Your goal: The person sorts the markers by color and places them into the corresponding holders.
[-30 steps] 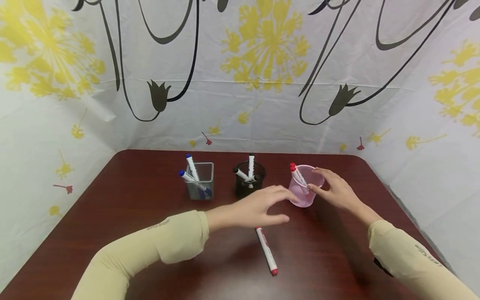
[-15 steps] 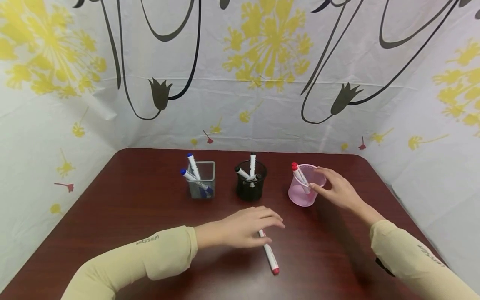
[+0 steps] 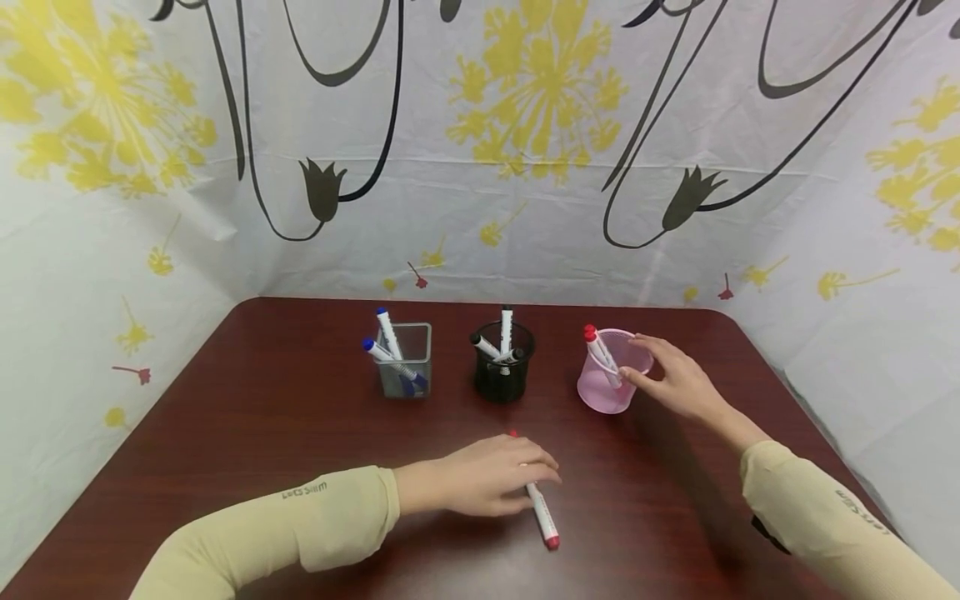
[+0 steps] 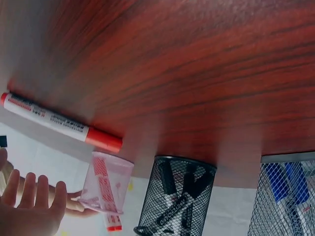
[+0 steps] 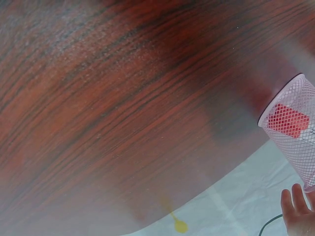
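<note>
A white whiteboard marker with red ends [image 3: 542, 515] lies on the table, partly covered by my left hand [image 3: 491, 475]. The fingers of that hand are relaxed and spread, and a gap separates them from the marker in the left wrist view. My right hand [image 3: 678, 382] grips the rim of a pink mesh pen cup [image 3: 603, 393], thumb on the near side and fingers at the back. Red-capped markers [image 3: 602, 354] lean inside this cup. Through its mesh in the right wrist view, a red marker end [image 5: 288, 120] shows.
Left of the pink cup stands a round black mesh pen cup [image 3: 500, 383] with black markers [image 3: 506, 332]. Farther left is a square grey mesh holder [image 3: 390, 383] with blue markers [image 3: 388, 333]. All stand on a dark red wooden table [image 3: 300, 400], with patterned sheeting [image 3: 450, 208] behind.
My left hand has moved from beside the pink cup down and toward me, to just over the lying marker. The right hand stays at the pink cup.
</note>
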A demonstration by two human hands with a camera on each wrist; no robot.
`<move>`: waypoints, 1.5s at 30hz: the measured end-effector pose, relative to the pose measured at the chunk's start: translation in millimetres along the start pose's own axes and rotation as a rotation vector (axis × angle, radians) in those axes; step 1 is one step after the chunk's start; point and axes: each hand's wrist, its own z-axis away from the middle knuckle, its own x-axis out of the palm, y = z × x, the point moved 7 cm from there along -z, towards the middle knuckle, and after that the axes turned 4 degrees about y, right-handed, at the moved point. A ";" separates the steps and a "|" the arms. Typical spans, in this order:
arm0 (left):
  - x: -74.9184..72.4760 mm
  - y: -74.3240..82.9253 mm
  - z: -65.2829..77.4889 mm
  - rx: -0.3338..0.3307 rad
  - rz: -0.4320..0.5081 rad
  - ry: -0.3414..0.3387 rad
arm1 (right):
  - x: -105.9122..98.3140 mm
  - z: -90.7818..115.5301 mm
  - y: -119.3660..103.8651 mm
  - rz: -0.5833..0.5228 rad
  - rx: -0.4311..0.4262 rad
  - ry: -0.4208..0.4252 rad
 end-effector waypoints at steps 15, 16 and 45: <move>32.5 -2.0 9.2 0.045 -0.253 -0.033 | -1.2 0.9 -3.2 0.003 -0.022 0.021; 33.5 -2.5 9.0 0.044 -0.265 -0.030 | -1.3 1.0 -3.3 0.003 -0.022 0.022; 46.1 -0.7 6.9 0.138 -0.550 -0.016 | -0.1 1.6 -1.4 0.003 -0.010 0.015</move>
